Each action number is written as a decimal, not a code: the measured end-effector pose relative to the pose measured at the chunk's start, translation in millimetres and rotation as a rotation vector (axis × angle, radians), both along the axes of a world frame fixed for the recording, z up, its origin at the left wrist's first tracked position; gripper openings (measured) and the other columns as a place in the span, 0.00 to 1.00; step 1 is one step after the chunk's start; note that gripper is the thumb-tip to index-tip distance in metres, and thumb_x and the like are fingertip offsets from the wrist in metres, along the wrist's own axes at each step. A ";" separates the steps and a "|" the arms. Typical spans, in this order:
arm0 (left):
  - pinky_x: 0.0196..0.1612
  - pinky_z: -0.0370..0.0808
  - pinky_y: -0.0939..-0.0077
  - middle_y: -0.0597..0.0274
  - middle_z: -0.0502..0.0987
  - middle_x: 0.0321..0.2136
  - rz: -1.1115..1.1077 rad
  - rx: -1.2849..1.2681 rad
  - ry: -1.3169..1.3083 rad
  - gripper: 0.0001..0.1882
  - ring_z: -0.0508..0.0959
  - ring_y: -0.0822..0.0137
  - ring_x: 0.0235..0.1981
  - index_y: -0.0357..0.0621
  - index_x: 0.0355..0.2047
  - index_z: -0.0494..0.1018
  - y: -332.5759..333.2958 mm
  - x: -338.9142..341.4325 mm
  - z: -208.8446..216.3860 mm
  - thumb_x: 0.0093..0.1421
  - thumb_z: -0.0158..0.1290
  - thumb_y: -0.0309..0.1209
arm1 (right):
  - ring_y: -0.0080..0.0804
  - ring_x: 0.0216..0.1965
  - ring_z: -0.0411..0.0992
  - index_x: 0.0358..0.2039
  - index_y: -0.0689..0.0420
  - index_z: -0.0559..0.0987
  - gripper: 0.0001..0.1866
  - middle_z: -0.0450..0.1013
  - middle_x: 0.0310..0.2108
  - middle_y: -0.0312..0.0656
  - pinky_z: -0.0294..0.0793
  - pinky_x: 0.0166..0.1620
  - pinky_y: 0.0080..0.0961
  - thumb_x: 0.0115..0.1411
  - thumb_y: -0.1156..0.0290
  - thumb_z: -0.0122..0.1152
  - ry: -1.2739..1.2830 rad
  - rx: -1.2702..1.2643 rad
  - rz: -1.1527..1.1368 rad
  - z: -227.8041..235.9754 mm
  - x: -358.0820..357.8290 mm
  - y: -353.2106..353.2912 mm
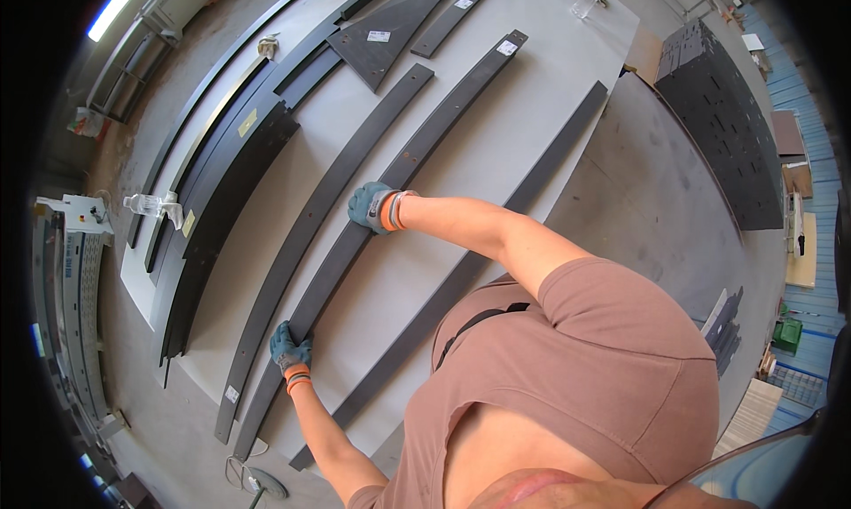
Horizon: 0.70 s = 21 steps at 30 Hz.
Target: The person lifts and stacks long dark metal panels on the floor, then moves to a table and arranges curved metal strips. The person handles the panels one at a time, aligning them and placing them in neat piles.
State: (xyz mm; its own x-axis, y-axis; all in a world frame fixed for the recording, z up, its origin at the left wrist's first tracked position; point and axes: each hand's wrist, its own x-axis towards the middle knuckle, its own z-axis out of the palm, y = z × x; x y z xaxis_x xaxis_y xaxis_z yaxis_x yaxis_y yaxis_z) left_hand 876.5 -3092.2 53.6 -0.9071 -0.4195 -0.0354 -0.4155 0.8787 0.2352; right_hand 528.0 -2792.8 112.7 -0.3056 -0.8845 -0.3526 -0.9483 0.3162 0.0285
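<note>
A long dark grey bar with small holes and a white label at its far end runs diagonally over the light worktable. Both my hands wear blue-grey gloves with orange cuffs. My right hand is wrapped over the middle of the bar, its fingertips partly hidden. Nearer its close end, my left hand grips the same bar, with the fingers curled around its edge. To the left lies a similar labelled bar, and to the right, closest to my body, another dark bar; neither is touched.
Dark panels with yellow tags lie along the table's left side, with a clear spray bottle beside them. A triangular plate and a short strip lie at the far end. Right of the table stands a tall dark stack.
</note>
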 end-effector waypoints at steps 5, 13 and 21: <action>0.63 0.70 0.54 0.51 0.79 0.52 0.019 0.019 -0.035 0.42 0.76 0.47 0.55 0.47 0.58 0.75 -7.0 3.7 -2.7 0.41 0.73 0.46 | 0.41 0.50 0.77 0.46 0.52 0.81 0.22 0.78 0.47 0.39 0.79 0.50 0.38 0.52 0.58 0.71 -0.032 0.069 0.017 9.8 -4.2 -6.5; 0.64 0.69 0.54 0.51 0.79 0.54 0.060 0.061 -0.136 0.44 0.75 0.46 0.57 0.48 0.60 0.74 -5.8 -1.1 2.9 0.41 0.73 0.47 | 0.41 0.50 0.77 0.46 0.52 0.82 0.21 0.78 0.48 0.39 0.80 0.50 0.39 0.50 0.61 0.70 0.014 0.044 -0.009 -1.5 -2.2 -8.2; 0.72 0.58 0.51 0.49 0.63 0.69 -0.061 -0.143 0.023 0.51 0.63 0.46 0.70 0.46 0.68 0.64 8.4 1.5 1.8 0.42 0.72 0.40 | 0.42 0.60 0.71 0.57 0.55 0.76 0.35 0.72 0.58 0.44 0.70 0.62 0.40 0.49 0.57 0.72 0.058 -0.472 -0.045 -5.8 5.0 31.0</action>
